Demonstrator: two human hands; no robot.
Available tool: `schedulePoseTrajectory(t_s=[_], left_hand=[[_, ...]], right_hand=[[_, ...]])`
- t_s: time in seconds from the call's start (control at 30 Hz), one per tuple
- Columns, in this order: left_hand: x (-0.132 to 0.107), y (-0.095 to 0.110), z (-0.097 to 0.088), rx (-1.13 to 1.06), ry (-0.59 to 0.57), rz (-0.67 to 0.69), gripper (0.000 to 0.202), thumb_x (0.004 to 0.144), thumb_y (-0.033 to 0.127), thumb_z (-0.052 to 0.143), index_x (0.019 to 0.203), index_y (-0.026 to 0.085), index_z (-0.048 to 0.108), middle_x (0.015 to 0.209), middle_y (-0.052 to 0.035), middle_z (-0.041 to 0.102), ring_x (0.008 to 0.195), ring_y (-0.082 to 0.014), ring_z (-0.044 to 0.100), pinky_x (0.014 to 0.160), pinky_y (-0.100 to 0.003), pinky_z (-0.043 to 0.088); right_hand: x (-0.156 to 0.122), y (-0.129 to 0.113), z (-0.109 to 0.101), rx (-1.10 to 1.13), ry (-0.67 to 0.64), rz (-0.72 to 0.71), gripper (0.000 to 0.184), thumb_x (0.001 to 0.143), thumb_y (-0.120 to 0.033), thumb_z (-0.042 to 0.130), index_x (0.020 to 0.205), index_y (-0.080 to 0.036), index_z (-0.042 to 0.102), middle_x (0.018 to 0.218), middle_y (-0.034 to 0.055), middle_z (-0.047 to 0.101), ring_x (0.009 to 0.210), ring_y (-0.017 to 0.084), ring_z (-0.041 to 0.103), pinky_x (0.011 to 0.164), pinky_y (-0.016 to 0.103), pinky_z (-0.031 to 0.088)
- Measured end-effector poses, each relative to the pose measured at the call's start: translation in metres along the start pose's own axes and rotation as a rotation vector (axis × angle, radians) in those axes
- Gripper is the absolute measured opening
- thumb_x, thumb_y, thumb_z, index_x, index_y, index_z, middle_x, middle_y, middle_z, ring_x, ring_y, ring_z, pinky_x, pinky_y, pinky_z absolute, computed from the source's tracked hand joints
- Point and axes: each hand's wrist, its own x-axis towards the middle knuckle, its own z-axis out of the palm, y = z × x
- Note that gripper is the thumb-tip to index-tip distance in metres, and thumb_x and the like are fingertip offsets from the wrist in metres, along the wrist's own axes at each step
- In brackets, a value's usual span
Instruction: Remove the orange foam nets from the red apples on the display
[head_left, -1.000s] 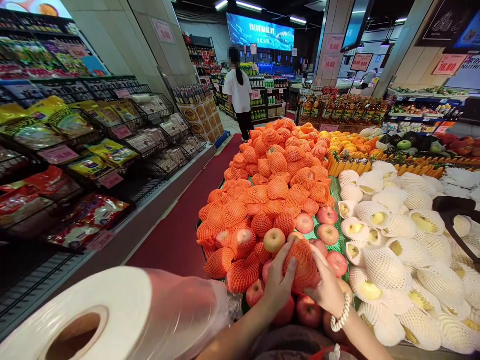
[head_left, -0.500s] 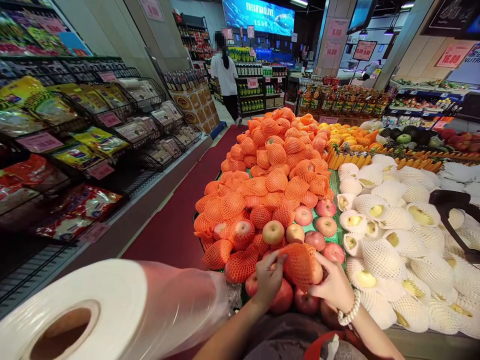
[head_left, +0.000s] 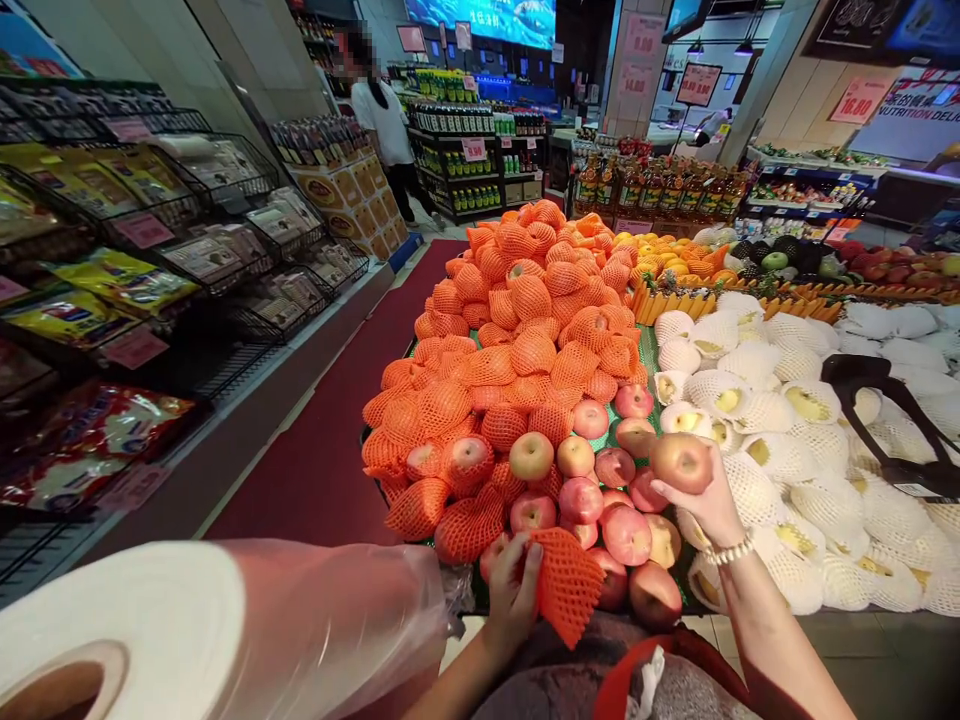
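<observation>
My left hand [head_left: 514,580] pinches an orange foam net sleeve [head_left: 568,585], which hangs limp beside its fingers at the front edge of the display. My right hand [head_left: 709,500], with a beaded bracelet at the wrist, is wrapped round a bare apple [head_left: 681,462] held up above the other fruit. Under and between the hands lie several loose red apples [head_left: 627,534] on green matting. Behind them rises a heap of apples in orange net sleeves [head_left: 529,355].
A large roll of clear plastic bags [head_left: 337,620] fills the lower left. White-netted fruit [head_left: 757,400] lies to the right, with a black handled object [head_left: 862,400] on it. Packet racks [head_left: 225,240] line the left. A person [head_left: 382,120] in a white shirt is farther back.
The apple has come out of the orange net sleeve. My right hand has carried it up and to the right, while the left hand keeps the sleeve, slightly lower.
</observation>
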Motion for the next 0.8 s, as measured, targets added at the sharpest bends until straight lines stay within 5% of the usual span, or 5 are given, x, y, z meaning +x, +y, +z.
schedulePoseTrajectory(t_s=[0.2,0.43,0.8], left_hand=[[-0.009,-0.004,-0.012,0.047,-0.014,-0.069,0.053,0.105,0.057,0.044,0.076,0.018,0.066,0.068,-0.0057,0.064,0.062,-0.0176,0.057,0.06,-0.028,0.046],[-0.008,0.0,-0.022,0.045,-0.003,-0.008,0.049,0.107,0.051,0.043,0.078,0.019,0.067,0.07,-0.0055,0.067,0.064,-0.0179,0.059,0.065,-0.028,0.048],[-0.009,-0.013,-0.021,0.033,0.035,0.019,0.037,0.107,0.039,0.046,0.082,0.019,0.067,0.071,-0.003,0.067,0.064,-0.015,0.061,0.063,-0.025,0.046]], right_hand=[[0.062,0.016,0.028,-0.557,-0.298,-0.266,0.078,0.064,-0.056,0.09,0.125,-0.017,0.063,0.121,0.0127,0.067,0.113,0.032,0.061,0.104,0.045,0.046],[0.101,0.04,0.062,-0.89,-0.55,-0.254,0.079,0.07,-0.053,0.085,0.133,-0.012,0.06,0.115,0.016,0.071,0.112,0.034,0.065,0.099,0.042,0.048],[0.127,0.0,0.072,-1.132,-0.79,-0.184,0.09,0.062,-0.059,0.094,0.134,-0.012,0.067,0.108,0.0206,0.075,0.11,0.042,0.068,0.095,0.046,0.051]])
